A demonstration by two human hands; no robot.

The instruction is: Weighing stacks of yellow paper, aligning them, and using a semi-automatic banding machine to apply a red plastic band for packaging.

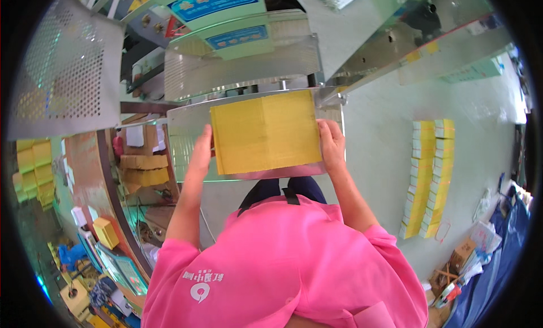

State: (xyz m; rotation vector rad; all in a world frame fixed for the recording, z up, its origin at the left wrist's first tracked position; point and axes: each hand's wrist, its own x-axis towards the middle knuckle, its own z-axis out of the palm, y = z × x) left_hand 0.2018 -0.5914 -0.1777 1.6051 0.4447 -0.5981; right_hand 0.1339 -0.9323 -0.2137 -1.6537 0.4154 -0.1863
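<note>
Between my two hands is a wide yellow rectangular block that looks like stacked paper, with a faint crease down its middle. It lies level over a shiny metal tray in front of my body. My left hand presses on its left edge, fingers along the side and partly hidden. At the opposite edge, my right hand grips with fingers curled and thumb near the side. Whether the block rests on the tray or is held just above it I cannot tell.
Beyond the tray rises a machine with a clear cover. A perforated metal panel stands at left, above a brown-edged bench. Two rows of yellow-and-white bundles lie on the floor at right. A metal beam crosses the upper right.
</note>
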